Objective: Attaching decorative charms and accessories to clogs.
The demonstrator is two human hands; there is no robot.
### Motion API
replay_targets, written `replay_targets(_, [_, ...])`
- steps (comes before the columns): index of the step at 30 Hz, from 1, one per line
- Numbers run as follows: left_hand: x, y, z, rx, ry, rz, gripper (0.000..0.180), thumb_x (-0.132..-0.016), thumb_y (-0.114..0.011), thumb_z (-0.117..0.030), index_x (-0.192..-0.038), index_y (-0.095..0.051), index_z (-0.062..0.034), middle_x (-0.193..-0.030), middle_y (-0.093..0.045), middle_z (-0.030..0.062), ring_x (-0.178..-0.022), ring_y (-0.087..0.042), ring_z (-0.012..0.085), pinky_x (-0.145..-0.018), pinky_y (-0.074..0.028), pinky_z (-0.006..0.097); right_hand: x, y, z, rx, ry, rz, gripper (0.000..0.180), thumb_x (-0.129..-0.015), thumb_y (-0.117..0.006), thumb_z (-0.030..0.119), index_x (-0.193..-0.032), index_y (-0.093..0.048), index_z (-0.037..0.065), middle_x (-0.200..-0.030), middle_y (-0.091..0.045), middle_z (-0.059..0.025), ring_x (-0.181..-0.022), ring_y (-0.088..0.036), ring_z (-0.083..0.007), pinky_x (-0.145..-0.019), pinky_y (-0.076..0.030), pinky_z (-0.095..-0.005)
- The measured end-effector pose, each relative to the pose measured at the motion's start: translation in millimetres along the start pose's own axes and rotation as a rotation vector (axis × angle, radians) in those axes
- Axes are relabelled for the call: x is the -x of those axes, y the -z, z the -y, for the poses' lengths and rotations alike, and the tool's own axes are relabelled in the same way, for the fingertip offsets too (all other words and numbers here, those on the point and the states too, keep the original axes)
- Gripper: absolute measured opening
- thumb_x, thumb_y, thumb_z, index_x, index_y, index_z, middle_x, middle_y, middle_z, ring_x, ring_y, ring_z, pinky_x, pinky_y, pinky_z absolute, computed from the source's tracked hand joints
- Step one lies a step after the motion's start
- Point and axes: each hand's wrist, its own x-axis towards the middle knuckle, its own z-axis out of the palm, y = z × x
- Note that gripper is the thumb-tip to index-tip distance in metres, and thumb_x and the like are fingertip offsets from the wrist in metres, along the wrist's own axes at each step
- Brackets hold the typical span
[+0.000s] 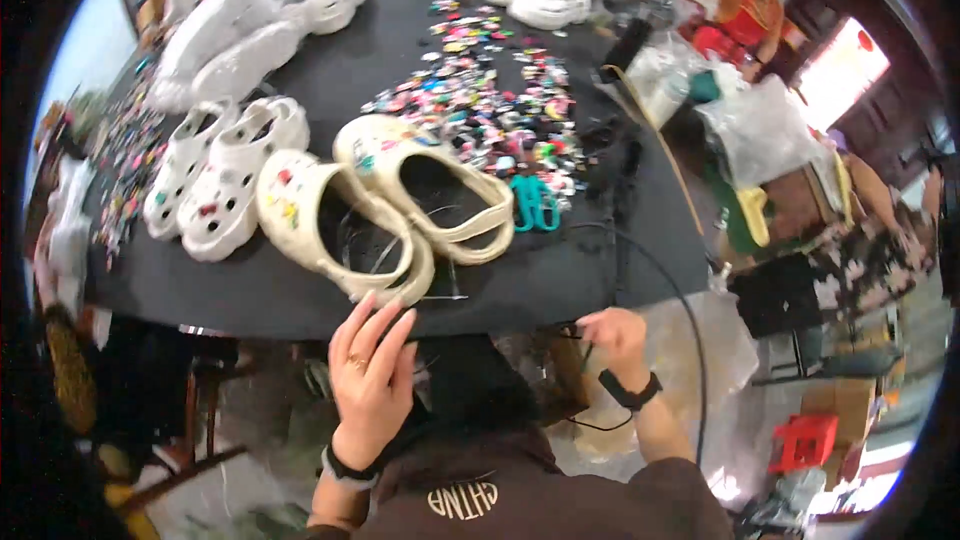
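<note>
Looking left to right across the black table (300,305):
White clogs (225,175): two at about 9 o'clock, side by side, with small coloured charms in their holes.
Cream clogs (400,200): a pair near the centre, openings up, touching each other; the left one has charms on its toe.
Left hand (368,380): at 6 o'clock, fingers spread and released, holding nothing; fingertips just below the heel strap of the left cream clog, at the table's near edge. A ring shows on one finger.
Charms (490,90): a wide scatter of small coloured pieces at 12 to 1 o'clock, behind the cream clogs.
Scissors (535,205): teal handles, just right of the cream pair.
Right hand (612,335): at 5 o'clock, curled at the table's edge, pinching a thin black cable (685,300).
Plastic bags (760,130): clear, at 2 o'clock, off the table.
</note>
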Motion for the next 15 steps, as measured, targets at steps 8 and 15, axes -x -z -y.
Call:
replay_targets(8, [-2.3,-32.3,-9.1,-0.102,0.054,-0.179,0.051,-0.069,-0.071,-0.01,-0.115,-0.054,-0.0023,-0.118,-0.051,0.0125,-0.115,-0.045,0.0331,-0.096,-0.035,0.041,-84.0,-84.4,77.2,-0.014,0.079,-0.003,0.039,-0.081,-0.056,0.003,-0.12,-0.047,-0.002,-0.122,-0.045,-0.0193,-0.112,-0.044,-0.0342,-0.096,-0.036,-0.0395])
replay_targets(15, [-21.3,-51.8,2.3,-0.322,0.098,0.107,0.064,-0.063,-0.075,-0.024,-0.12,-0.051,-0.0081,-0.129,-0.041,0.0077,-0.121,-0.037,0.0271,-0.099,-0.029,0.04,-118.6,-101.5,41.5,-0.079,-0.184,0.131,0.052,-0.094,-0.041,0.022,-0.133,-0.027,-0.008,-0.137,-0.029,-0.0264,-0.128,-0.028,-0.0363,-0.105,-0.024,-0.0382])
